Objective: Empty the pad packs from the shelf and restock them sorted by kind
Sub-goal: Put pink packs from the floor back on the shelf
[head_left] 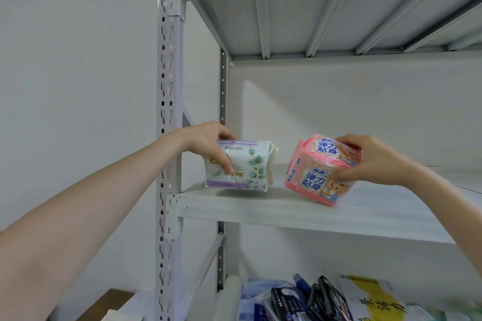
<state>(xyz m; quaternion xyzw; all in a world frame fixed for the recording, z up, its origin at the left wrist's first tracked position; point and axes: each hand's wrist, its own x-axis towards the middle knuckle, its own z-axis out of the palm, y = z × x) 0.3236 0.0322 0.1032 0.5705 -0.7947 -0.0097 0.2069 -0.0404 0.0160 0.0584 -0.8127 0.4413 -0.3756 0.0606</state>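
Below the shelf board (260,207), nearest your chest, dark, blue and yellow packs (320,300) lay jumbled on the lower level. Your forearms rose past them to that board, which was otherwise bare.

Your left hand (208,143) held the white pack with green leaves (240,164) at the board's left end, close beside the upright post (168,112), thumb down the front face and fingers over the top; its base looked to be touching the board. Your right hand (378,159) clamped the pink packs (323,169), apparently two together, further right along the board, tilted on one lower corner.

You seemed to be restocking, one kind to each side. Next you would need to level the pink packs, set them flat, and let go with both hands, keeping the two kinds apart.
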